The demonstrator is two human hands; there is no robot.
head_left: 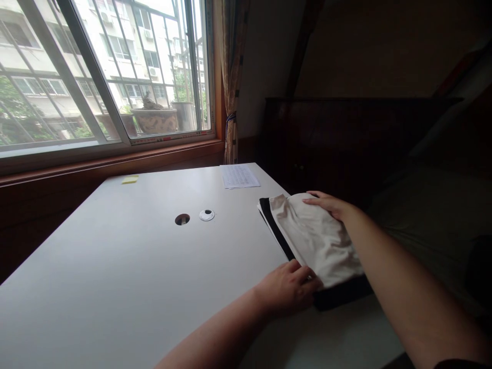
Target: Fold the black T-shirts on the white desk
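A folded off-white garment (313, 238) lies on the right part of the white table, its cloth creased and soft. Black folded cloth (342, 295) shows beneath it along the left and near edges, with a thin white layer below at the far left corner. My left hand (290, 284) is closed at the near left corner of the off-white garment, fingers curled on the fabric. Across the garment's far right edge rests my right hand (328, 204), its fingers stretched out on the cloth. What lies under that palm is hidden.
The white table (134, 277) has a round hole (182, 219) with a round white cap (206, 214) beside it. Printed paper sheets (240, 176) and a yellow sticky pad (129, 179) lie near the back edge. Beyond are a barred window and a tied curtain (231, 128).
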